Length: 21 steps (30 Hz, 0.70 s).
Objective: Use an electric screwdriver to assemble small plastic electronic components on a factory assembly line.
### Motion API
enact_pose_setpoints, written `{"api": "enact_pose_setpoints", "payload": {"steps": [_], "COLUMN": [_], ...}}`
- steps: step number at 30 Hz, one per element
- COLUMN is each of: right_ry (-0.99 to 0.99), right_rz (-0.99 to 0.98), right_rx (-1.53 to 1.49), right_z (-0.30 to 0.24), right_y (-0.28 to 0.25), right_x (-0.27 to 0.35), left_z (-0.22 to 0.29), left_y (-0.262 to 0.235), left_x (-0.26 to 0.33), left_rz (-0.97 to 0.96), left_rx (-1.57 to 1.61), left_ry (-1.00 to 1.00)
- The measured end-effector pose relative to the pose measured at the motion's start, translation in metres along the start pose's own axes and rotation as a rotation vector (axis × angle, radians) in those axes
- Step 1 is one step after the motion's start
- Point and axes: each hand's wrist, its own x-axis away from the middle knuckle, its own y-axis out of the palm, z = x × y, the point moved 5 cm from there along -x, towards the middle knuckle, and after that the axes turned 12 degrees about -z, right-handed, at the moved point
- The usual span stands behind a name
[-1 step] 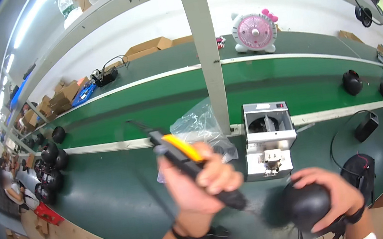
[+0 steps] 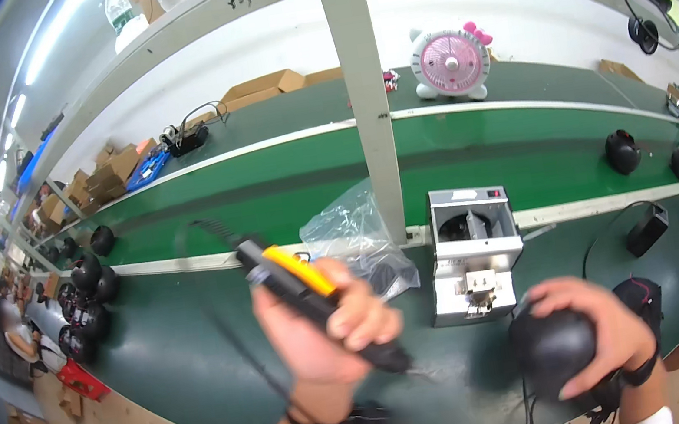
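Observation:
My left hand is wrapped round a black electric screwdriver with an orange-yellow strip, its cord trailing from the upper end. The tool tilts, and its thin bit points down to the right, in the air and apart from the shell. A round, glossy black shell sits under my right hand, whose fingers and thumb curl round its top and right side. Dark cables hang below it, and its underside is hidden. Just behind stands a grey-silver box-shaped machine with an open top.
Several black round housings cluster on the bench's left side. A clear plastic bag lies by the shelf post. At right are a black power adapter and a dark bag-like thing. A pink-white fan stands on the shelf.
My left hand and the screwdriver have shifted left, away from the shell. My right hand and the shell have moved slightly right and up. Both grips look the same.

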Motion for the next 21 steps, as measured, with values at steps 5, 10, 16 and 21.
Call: {"api": "enact_pose_setpoints", "payload": {"steps": [5,10,16,21], "right_ry": [0.181,0.479,0.723,0.535], "right_rz": [0.328,0.218,0.071,0.665], "right_rx": [0.822,1.006,0.879,0.699], "right_z": [0.041,0.177,0.256,0.183], "right_y": [-0.105,-0.159,-0.162,-0.176], "right_x": [-0.040,-0.121,-0.142,-0.136], "left_z": [0.058,0.043,0.051,0.058], "left_y": [-0.011,-0.066,-0.093,-0.092], "left_x": [0.050,0.087,0.088,0.087], "left_rz": [0.075,0.031,-0.230,-0.278], "left_rx": [-1.833,-2.381,-2.346,-2.371], "left_ry": [-0.170,-0.687,-0.654,-0.563]}}
